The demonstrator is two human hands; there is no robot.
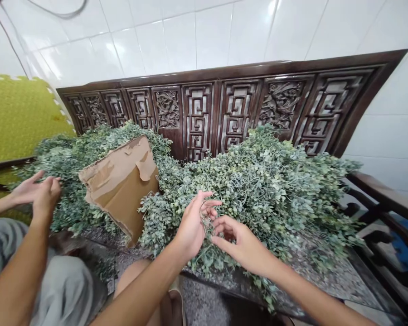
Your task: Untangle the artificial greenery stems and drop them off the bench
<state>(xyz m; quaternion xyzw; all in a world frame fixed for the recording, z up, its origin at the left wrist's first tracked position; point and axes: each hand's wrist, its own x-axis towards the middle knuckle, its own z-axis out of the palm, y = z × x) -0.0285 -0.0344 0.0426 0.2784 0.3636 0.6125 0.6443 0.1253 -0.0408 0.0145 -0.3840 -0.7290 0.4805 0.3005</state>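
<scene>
A large heap of small-leaved grey-green foliage sprigs [258, 194] covers the seat of a dark carved wooden bench [197, 113]. My left hand [192, 226] pinches a thin stem from the heap, and the stem curls around its fingertips. Just right of it, my right hand [241, 242] rests among the sprigs with curved fingers apart, holding nothing I can make out. A torn brown cardboard sheet [120, 185] leans in the heap to the left of my hands.
At the left, a co-worker's hands [44, 192] reach into the foliage above grey trousers [64, 290]. A green foam mat [17, 117] lies at the far left. White tiles [190, 40] cover the wall behind, and a wooden armrest [377, 194] stands at the right.
</scene>
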